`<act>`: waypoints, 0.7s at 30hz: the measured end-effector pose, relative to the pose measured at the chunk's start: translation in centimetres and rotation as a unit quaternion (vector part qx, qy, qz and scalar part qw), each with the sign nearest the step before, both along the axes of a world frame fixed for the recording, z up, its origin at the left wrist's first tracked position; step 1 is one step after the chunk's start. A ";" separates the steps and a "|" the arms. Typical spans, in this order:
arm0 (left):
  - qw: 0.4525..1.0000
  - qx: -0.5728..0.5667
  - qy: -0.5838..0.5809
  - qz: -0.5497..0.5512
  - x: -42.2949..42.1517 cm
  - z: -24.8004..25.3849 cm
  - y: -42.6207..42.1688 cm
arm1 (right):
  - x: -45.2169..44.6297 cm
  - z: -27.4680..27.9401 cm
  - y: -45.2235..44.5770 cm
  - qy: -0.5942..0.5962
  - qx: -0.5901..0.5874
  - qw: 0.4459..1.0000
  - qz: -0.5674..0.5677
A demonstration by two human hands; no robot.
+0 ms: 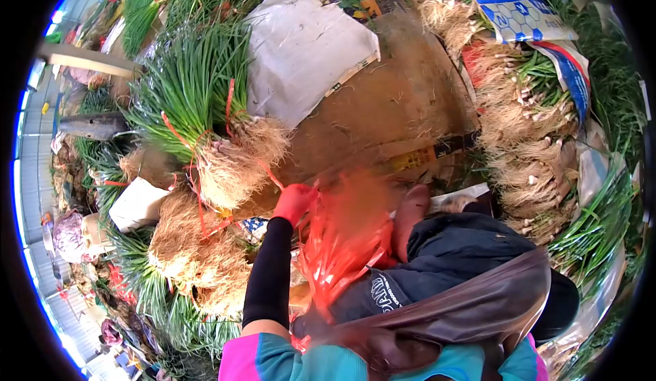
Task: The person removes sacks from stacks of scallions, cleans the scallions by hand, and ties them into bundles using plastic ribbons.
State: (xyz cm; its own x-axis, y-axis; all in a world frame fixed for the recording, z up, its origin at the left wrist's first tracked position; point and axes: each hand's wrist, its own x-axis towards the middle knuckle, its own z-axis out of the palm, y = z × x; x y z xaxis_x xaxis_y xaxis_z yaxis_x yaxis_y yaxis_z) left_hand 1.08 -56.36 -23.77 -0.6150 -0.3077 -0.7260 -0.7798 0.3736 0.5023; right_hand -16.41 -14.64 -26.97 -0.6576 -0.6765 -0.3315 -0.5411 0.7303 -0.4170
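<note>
My left hand (295, 202), in a red glove, is closed on a thin red plastic strip (272, 176). That strip runs up toward a bundle of green onions (191, 87), whose pale roots (239, 162) face me. Other red ties cross the bundle near the roots. Just right of the hand, a bunch of red plastic strips (342, 251) hangs beside my leg; its upper part is blurred. My right hand does not show; a brown apron (471, 299) and dark trousers (465, 244) fill that side.
A brown board (396, 87) lies ahead, partly under a whitish sheet (301, 46). Root-out green onions (526, 155) are stacked along the right, under a blue-and-white printed sack (509, 5). More onion roots (198, 258) and a white block-like object (137, 205) lie at left.
</note>
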 end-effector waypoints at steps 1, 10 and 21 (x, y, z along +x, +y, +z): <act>0.996 0.022 0.085 0.027 -1.0 1.6 0.7 | -0.1 -0.3 0.4 0.005 0.007 1.000 0.000; 0.939 0.074 0.243 -0.233 -8.0 7.9 11.0 | -1.6 0.5 -13.4 0.027 -0.015 0.998 0.051; 0.877 0.478 -0.037 0.038 -8.9 5.6 9.5 | -19.0 0.2 -1.8 -0.163 -0.123 0.840 -0.502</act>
State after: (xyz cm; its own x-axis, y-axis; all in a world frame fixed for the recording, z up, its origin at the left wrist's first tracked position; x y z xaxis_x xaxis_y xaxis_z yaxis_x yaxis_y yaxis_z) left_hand -7.79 -46.88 -18.14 -0.5586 0.4253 -0.7121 -0.8284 -0.2443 0.5040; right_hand -35.40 -16.40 -26.75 -0.8392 0.0896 -0.5363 0.4684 0.6201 -0.6294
